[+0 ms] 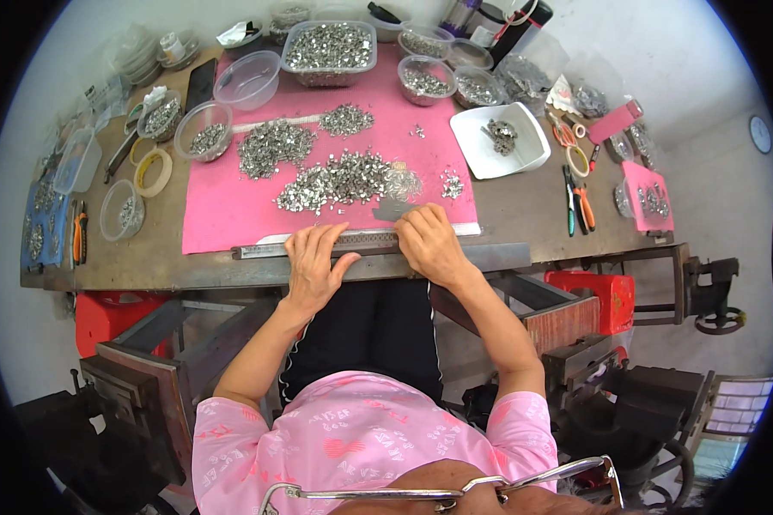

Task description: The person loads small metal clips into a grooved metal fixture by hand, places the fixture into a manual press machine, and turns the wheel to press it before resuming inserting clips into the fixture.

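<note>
One metal rail [367,242] runs left-right at frame centre, beneath the spread left hand [315,262] and curled right hand [430,245], whose pinch is unclear.

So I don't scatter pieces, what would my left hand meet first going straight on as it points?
Your left hand would likely meet the nearest silver-piece pile on the pink mat; depth is unclear.

Brown table [517,213] under pink cloth [223,210], orange-handled pliers [585,209], tape roll [140,170]
</note>
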A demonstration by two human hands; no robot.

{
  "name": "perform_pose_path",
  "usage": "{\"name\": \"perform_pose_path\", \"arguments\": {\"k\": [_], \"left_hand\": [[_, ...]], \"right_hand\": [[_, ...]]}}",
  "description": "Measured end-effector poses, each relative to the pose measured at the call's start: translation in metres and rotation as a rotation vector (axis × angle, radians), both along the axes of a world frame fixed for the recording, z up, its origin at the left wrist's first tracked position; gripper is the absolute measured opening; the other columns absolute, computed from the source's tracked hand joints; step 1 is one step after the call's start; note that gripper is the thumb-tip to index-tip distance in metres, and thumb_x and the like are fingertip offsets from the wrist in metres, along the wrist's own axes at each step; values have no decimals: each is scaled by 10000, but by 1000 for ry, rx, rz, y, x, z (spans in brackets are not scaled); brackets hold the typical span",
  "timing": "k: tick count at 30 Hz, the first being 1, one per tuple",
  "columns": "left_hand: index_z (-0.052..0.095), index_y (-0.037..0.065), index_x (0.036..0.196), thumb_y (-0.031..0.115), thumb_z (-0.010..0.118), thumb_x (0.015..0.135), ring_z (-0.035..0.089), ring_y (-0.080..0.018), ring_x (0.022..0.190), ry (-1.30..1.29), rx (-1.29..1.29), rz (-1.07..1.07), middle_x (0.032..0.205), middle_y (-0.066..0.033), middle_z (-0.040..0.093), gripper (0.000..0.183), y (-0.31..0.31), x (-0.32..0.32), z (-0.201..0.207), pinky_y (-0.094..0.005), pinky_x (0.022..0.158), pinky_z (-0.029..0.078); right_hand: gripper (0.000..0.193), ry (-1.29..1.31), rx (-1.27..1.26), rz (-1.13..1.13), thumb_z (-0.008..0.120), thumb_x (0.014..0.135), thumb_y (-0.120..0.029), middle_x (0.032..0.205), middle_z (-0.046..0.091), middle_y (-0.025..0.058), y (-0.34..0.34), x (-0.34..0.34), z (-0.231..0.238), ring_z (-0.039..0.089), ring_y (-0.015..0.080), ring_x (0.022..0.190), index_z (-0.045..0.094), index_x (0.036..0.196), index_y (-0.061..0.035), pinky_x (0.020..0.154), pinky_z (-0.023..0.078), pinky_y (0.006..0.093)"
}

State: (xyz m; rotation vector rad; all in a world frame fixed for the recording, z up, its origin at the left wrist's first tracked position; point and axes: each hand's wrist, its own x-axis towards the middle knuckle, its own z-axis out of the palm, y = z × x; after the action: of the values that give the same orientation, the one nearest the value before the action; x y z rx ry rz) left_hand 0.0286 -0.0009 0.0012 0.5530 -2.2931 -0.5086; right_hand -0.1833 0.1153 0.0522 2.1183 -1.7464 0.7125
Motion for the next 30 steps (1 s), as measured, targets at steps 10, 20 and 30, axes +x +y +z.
{"name": "perform_pose_path", "arguments": {"k": [10,20,30], "left_hand": [[593,61,1303,287,799,822,542,-287,1094,4,-32,-7,1166,-80,639,570,-4,-2,1,-438,988,342],[569,64,1341,256,792,832,533,-290,1100,5,-14,-37,1180,-89,622,587,-3,1,-1,-446,992,337],[618,89,1264,275,784,842,537,-276,1111,-51,2,-46,1159,-77,636,490,-4,-5,20,-464,1013,321]], "right_hand": [[209,58,180,50,659,805,-59,862,564,98,2,-6,-6,586,269,811,634,1001,8,798,471,392],[218,-8,-107,86,684,747,-30,885,613,107,-4,-22,16,580,277,763,616,954,-16,712,470,412],[132,-270,-100,-549,690,863,-65,950,660,107,-5,-113,-23,618,311,898,702,993,-50,832,451,445]]}}
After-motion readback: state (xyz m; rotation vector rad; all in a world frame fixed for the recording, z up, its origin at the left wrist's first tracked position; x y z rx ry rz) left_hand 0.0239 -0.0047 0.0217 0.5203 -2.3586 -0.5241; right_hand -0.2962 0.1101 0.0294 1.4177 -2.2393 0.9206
